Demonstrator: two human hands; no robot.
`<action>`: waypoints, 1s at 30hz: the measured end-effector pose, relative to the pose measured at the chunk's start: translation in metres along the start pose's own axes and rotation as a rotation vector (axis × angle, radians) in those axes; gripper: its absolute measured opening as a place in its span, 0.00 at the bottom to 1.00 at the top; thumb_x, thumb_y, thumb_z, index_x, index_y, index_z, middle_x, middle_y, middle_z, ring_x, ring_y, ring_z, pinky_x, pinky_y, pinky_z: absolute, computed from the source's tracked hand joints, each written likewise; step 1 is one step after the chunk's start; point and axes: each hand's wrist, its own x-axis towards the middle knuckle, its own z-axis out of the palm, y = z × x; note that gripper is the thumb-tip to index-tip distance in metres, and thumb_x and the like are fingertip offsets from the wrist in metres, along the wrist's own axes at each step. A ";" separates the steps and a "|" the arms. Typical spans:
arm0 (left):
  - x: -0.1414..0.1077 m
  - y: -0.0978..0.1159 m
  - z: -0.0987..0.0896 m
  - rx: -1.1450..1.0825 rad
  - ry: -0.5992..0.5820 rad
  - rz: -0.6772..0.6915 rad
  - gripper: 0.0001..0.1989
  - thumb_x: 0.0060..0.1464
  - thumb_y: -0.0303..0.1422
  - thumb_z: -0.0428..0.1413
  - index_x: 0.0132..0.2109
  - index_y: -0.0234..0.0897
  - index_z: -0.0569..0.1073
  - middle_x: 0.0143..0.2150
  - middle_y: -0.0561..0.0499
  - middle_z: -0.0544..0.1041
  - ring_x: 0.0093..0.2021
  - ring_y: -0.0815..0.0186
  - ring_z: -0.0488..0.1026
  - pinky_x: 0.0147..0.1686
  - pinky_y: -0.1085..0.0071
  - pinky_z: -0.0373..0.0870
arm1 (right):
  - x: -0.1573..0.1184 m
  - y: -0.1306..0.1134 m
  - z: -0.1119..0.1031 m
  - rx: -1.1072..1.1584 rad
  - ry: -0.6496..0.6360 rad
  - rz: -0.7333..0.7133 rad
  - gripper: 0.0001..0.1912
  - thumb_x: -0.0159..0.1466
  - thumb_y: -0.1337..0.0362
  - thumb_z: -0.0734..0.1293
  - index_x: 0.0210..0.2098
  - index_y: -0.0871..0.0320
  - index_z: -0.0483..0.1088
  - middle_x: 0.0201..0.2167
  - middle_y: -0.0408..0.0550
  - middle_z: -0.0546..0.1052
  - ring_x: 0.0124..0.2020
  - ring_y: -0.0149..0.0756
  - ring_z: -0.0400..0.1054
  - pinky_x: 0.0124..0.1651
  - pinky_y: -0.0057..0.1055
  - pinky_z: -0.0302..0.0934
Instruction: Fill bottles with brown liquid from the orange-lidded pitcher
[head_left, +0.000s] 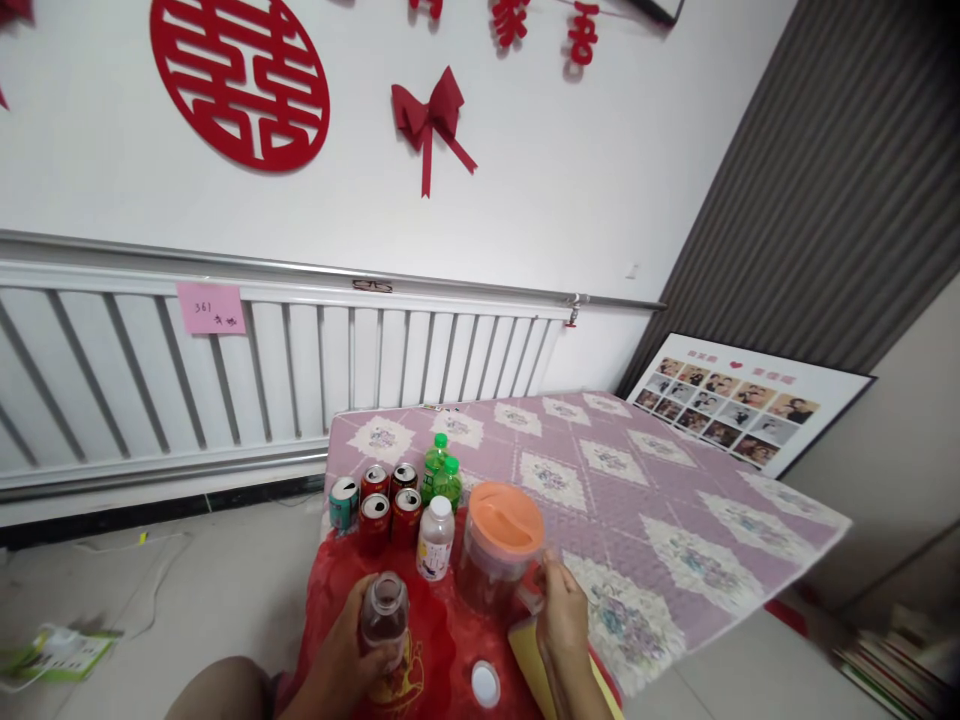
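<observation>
My left hand point(347, 640) is wrapped round a clear open-topped bottle point(385, 610) over the red tray-like surface. The fingers of my right hand point(561, 605) are closed on the handle of a clear pitcher point(487, 575) with an orange lid point(507, 517). Between bottle and pitcher, a little farther back, stands a clear bottle with a white cap point(435, 545). A loose white cap point(485, 684) lies in front of the pitcher. Near my right wrist is a yellow cloth or sheet point(532, 668), partly hidden by my arm.
Several cans point(375, 515) and two green-capped bottles point(448, 485) stand behind the bottles. A patterned purple cloth point(585, 470) covers the table. Behind it are a white radiator point(300, 365) and, at right, a leaning photo board point(750, 400).
</observation>
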 end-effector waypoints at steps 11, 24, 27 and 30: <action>0.001 0.001 -0.003 0.038 -0.007 0.036 0.35 0.39 0.29 0.57 0.57 0.35 0.59 0.54 0.42 0.73 0.53 0.52 0.72 0.56 0.55 0.66 | -0.006 0.003 -0.024 -0.150 -0.105 -0.001 0.26 0.57 0.42 0.63 0.42 0.58 0.71 0.41 0.50 0.78 0.43 0.42 0.71 0.43 0.32 0.66; 0.004 0.002 -0.004 0.098 0.032 0.138 0.37 0.39 0.28 0.58 0.60 0.34 0.59 0.58 0.42 0.70 0.57 0.53 0.69 0.59 0.56 0.64 | -0.103 0.050 -0.041 -0.789 -0.416 -0.195 0.27 0.51 0.62 0.65 0.50 0.66 0.70 0.50 0.64 0.74 0.52 0.50 0.68 0.57 0.37 0.59; 0.005 0.004 -0.003 0.094 0.027 0.148 0.40 0.39 0.26 0.58 0.62 0.35 0.56 0.62 0.41 0.66 0.60 0.53 0.65 0.61 0.56 0.61 | -0.106 0.048 -0.030 -0.953 -0.463 -0.239 0.31 0.50 0.68 0.65 0.54 0.65 0.69 0.52 0.64 0.73 0.53 0.49 0.68 0.57 0.35 0.58; 0.006 0.007 -0.003 0.084 0.004 0.161 0.40 0.39 0.25 0.57 0.62 0.37 0.57 0.61 0.42 0.67 0.60 0.53 0.67 0.60 0.56 0.63 | -0.104 0.046 -0.020 -1.088 -0.481 -0.267 0.33 0.49 0.71 0.67 0.56 0.61 0.68 0.53 0.62 0.72 0.53 0.49 0.68 0.55 0.36 0.59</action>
